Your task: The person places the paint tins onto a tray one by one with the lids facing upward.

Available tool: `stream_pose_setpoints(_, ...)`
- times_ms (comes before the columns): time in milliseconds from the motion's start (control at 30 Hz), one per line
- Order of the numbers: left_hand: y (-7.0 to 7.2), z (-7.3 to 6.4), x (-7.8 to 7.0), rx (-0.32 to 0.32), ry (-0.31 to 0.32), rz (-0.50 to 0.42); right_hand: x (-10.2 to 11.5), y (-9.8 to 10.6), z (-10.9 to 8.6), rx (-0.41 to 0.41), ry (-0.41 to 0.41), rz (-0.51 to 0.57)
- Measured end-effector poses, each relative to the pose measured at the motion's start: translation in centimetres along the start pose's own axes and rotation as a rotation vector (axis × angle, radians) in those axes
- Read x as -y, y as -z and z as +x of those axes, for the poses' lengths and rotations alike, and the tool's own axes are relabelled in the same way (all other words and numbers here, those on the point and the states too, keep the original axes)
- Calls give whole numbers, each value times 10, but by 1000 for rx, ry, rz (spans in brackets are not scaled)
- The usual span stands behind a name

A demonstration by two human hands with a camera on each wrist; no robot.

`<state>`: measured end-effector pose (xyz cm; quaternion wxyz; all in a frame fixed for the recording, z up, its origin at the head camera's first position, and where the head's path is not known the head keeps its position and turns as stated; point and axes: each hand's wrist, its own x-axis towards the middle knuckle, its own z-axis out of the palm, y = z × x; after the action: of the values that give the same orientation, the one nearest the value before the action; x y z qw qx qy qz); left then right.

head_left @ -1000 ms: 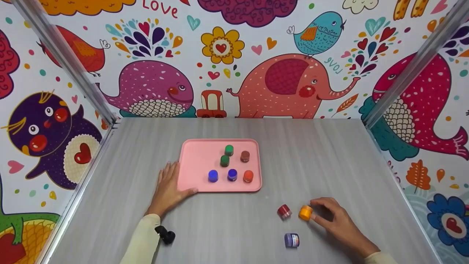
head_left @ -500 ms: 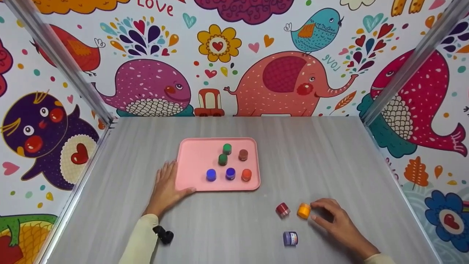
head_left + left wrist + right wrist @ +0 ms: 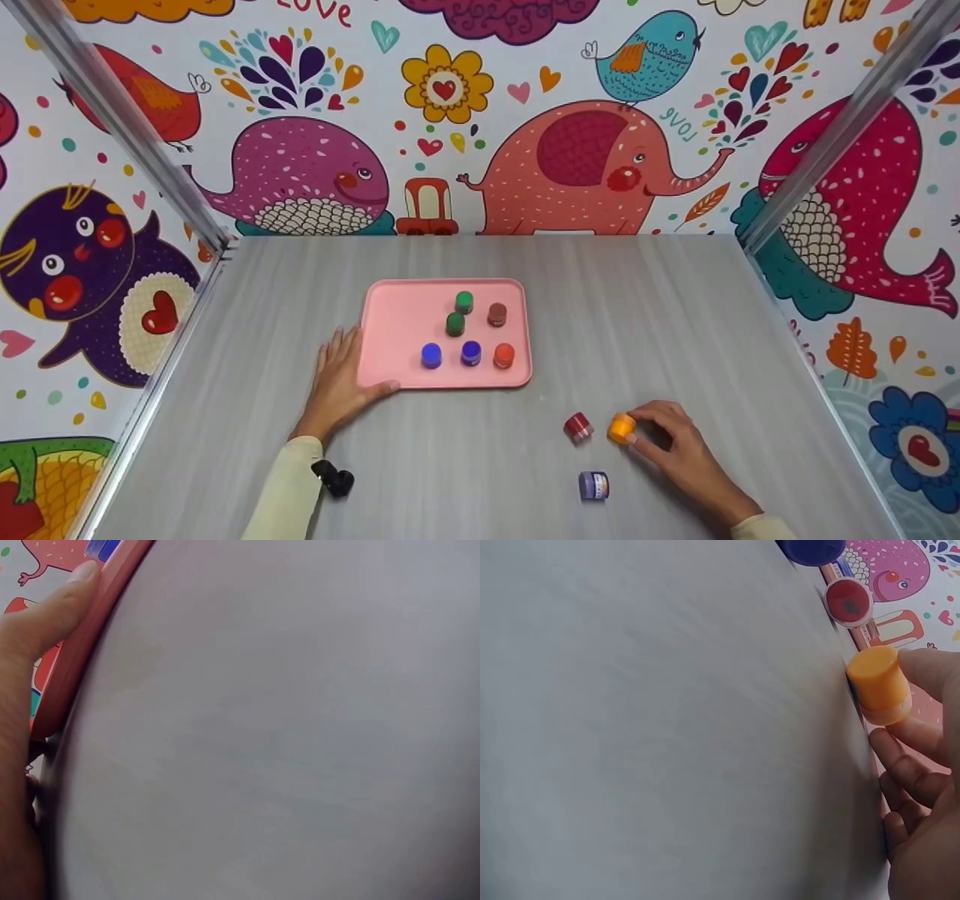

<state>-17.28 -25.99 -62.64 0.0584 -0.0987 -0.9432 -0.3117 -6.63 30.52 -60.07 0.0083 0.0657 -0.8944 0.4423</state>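
My right hand [image 3: 679,446] pinches a small orange paint jar [image 3: 621,428] between thumb and index finger; its other fingers curl loosely beneath in the right wrist view. Left of this jar a dark red paint jar [image 3: 578,427] lies tipped on the table, and a purple paint jar [image 3: 594,486] lies on its side nearer me. My left hand [image 3: 337,390] rests at the near left corner of a pink tray [image 3: 390,315], fingers straight along its left edge and thumb [image 3: 71,596] on the front rim.
On the tray stand two green jars [image 3: 464,302], a brown jar [image 3: 497,314], an orange-red jar [image 3: 504,355], and two blue jars [image 3: 431,355]. A black device [image 3: 334,478] sits at the left wrist. Printed panels and metal posts [image 3: 832,142] border the grey table [image 3: 450,465].
The right thumb and index finger, slightly off the orange jar half a second ago, have closed on it. The left hand stays at the tray, and the head view has shifted a little.
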Motion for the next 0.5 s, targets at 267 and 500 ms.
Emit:
stream_pose_setpoints(267, 0, 0, -2, 12, 27, 7, 0, -7, 2, -24, 39, 1)
stream_pose_setpoints(500, 0, 1, -1, 34, 37, 11, 5, -11, 1, -7, 34, 44)
